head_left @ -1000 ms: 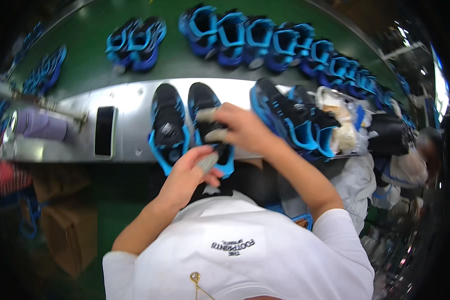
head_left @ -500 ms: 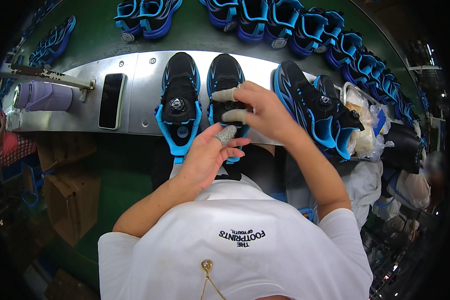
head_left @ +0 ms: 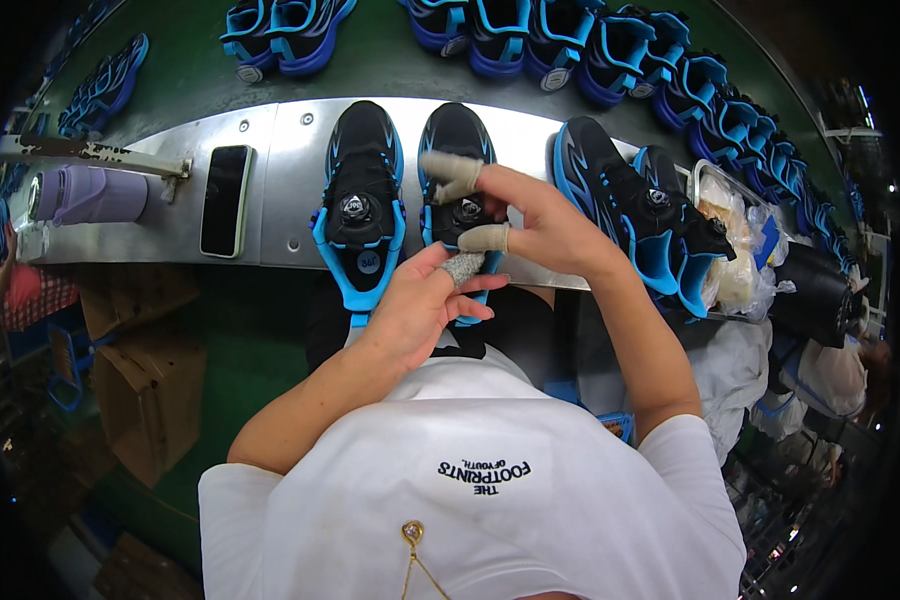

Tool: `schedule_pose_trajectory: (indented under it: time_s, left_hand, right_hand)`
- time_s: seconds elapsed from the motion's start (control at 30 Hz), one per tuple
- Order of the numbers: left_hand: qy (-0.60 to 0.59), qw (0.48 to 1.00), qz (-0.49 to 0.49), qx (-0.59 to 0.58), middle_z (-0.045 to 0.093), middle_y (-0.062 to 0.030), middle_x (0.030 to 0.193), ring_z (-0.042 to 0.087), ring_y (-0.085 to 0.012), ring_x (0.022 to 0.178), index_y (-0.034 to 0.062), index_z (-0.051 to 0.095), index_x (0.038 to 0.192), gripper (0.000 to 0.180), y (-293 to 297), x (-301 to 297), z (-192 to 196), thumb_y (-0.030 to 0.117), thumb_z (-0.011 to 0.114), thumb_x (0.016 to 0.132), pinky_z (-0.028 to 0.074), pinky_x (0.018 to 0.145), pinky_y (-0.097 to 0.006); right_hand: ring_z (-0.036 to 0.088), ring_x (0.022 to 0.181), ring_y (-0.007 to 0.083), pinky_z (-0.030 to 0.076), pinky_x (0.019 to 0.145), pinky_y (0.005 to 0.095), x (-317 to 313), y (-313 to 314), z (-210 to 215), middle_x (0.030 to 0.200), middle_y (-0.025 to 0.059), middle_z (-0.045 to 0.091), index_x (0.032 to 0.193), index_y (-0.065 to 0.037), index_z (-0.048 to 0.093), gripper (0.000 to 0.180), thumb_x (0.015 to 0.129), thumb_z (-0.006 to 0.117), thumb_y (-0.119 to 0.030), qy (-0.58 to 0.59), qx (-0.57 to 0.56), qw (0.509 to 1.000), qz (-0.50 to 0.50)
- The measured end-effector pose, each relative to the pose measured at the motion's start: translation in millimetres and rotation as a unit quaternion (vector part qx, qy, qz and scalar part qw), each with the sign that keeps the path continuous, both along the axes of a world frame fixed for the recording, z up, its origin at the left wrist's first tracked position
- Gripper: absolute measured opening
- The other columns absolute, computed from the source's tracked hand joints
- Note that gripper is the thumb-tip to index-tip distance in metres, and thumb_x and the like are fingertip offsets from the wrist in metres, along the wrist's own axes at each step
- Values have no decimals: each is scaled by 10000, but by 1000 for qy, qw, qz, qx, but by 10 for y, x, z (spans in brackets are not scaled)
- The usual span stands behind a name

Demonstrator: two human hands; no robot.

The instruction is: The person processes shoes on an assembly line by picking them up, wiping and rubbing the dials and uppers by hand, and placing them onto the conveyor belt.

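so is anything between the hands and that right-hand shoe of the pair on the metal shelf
Nothing visible. The right hand already rests on the shoe near its dial, and the left hand touches its heel end. The other shoe lies beside it, clear of both hands.

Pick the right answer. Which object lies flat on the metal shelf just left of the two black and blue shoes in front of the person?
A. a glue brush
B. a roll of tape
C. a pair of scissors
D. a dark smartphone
D: a dark smartphone lies flat on the metal shelf, left of the left shoe of the pair.
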State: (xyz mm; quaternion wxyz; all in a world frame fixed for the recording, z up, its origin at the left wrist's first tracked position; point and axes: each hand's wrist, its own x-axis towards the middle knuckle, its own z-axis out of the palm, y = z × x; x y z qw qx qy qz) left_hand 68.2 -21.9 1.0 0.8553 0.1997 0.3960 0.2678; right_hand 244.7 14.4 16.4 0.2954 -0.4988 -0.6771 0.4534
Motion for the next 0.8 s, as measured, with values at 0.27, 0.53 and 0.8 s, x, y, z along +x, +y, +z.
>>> schedule_pose_trajectory:
  time_s: [0.27,0.53,0.8]
  left_hand:
    - [20,1000,-1,-4,551,-126,1199,589,-270,1104,-8,457,1249,315,-3,11,16,49,384,948,550,654,-278]
    - [22,1000,1,-16,546,-118,1214,578,-272,1120,-8,449,1256,323,8,36,10,37,383,943,548,638,-280]
    - [11,1000,6,-24,537,-129,1232,574,-274,1128,-10,451,1252,321,11,59,30,39,389,941,546,641,-288]
  right_hand:
    - [479,707,139,419,657,258,-5,12,-69,803,36,547,1132,-147,680,420,715,713,-111,10,28,1000,-1]
    - [485,737,101,419,665,264,-28,-26,-17,887,18,577,1230,-136,624,530,710,712,-91,-32,37,998,-26]
    - [511,743,154,430,675,272,-48,-121,-141,824,48,536,1124,-139,682,407,718,704,-121,-62,78,994,-45]
